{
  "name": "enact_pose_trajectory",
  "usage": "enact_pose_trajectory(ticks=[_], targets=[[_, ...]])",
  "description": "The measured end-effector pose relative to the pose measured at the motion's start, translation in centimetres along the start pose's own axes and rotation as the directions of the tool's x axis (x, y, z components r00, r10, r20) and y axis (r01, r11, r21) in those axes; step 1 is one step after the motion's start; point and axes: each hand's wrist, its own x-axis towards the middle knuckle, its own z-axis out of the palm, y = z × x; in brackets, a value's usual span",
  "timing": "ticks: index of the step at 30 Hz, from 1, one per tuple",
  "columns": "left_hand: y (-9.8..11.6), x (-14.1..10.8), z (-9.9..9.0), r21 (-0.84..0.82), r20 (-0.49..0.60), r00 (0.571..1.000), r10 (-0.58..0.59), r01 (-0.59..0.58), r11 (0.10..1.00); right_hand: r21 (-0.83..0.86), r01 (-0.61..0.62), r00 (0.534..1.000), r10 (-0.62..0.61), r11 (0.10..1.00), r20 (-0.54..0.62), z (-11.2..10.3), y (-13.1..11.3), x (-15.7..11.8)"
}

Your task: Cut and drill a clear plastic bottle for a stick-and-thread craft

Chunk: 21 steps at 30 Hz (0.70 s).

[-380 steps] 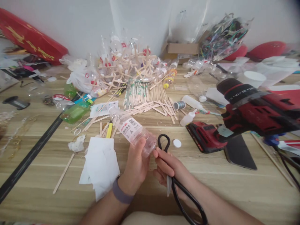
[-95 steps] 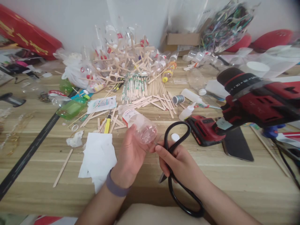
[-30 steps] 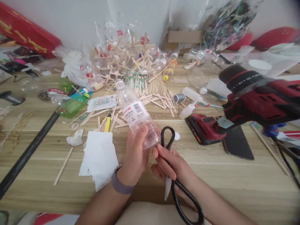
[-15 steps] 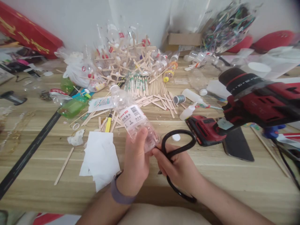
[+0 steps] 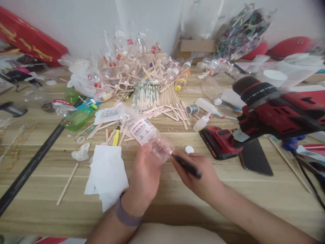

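My left hand point(image 5: 146, 171) is closed around the lower part of a clear plastic water bottle point(image 5: 143, 130), which lies tilted with its neck pointing away to the upper left. A white label with red and dark print wraps its middle. In my right hand point(image 5: 200, 176) is a pair of black-handled scissors point(image 5: 188, 166), turned edge-on and slightly blurred. They meet the bottle's base end; whether the blades have gone through the plastic I cannot tell. A white bottle cap point(image 5: 189, 149) lies on the table just beyond my right hand.
A red cordless drill point(image 5: 274, 112) stands at the right, beside a dark phone point(image 5: 256, 157). White paper point(image 5: 106, 173) and a wooden stick point(image 5: 67, 184) lie at the left. Beyond the bottle are a yellow-handled tool point(image 5: 116, 136), many wooden sticks point(image 5: 172, 112) and a green bottle point(image 5: 78, 118).
The scissors have turned from showing their open loops to edge-on at the bottle's base. The bottle has rolled a little, showing more of the label's front, and its neck has dipped.
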Motion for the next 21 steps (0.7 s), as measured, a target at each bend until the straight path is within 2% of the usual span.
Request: enact_pose_trajectory(ticks=[1,2,4,6,8,9,11,12,14,16,18,21], targets=[[0.2,0.0,0.0,0.017,0.042,0.999,0.010,-0.010,1.000,0.178,-0.134,0.991,0.127,0.975,0.051,-0.2,-0.3,0.1],[0.4,0.1,-0.1,0.045,0.082,0.997,0.014,-0.018,0.999,0.350,-0.265,0.964,0.232,0.898,0.134,-0.4,-0.6,0.2],[0.5,0.3,-0.3,0.086,0.153,0.988,0.016,-0.029,0.996,0.586,-0.459,0.887,0.315,0.667,0.336,-0.6,-1.2,0.4],[0.4,0.5,-0.4,0.089,0.195,0.980,0.043,-0.062,0.994,0.688,-0.547,0.837,0.309,0.476,0.452,-0.6,-1.7,0.5],[0.2,0.6,-0.4,0.077,0.204,0.976,0.076,-0.093,0.993,0.728,-0.570,0.821,0.304,0.381,0.484,-0.5,-2.0,0.7],[0.1,0.6,-0.4,0.080,0.198,0.977,0.074,-0.091,0.993,0.735,-0.568,0.822,0.306,0.370,0.481,-0.3,-2.0,0.7],[-0.2,0.5,-0.3,0.089,0.155,0.986,0.063,-0.077,0.993,0.718,-0.539,0.841,0.319,0.440,0.436,-0.1,-1.9,0.7],[-0.3,0.4,-0.2,0.084,0.118,0.991,0.068,-0.079,0.993,0.688,-0.500,0.866,0.324,0.526,0.382,0.1,-1.8,0.7],[-0.5,0.2,0.1,0.057,0.035,0.996,0.086,-0.088,0.995,0.548,-0.362,0.932,0.298,0.754,0.205,0.4,-1.5,0.6],[-0.6,0.0,0.3,0.019,-0.014,0.996,0.090,-0.090,0.996,0.272,-0.191,0.981,0.195,0.943,0.013,0.6,-1.1,0.5],[-0.6,0.0,0.6,0.005,-0.033,0.997,0.071,-0.070,0.998,-0.037,-0.055,0.996,0.053,0.998,-0.066,0.7,-0.6,0.3],[-0.5,0.0,0.8,0.046,-0.102,0.995,-0.002,0.007,0.999,-0.343,0.125,0.991,-0.134,0.931,-0.003,0.6,-0.1,0.4]])
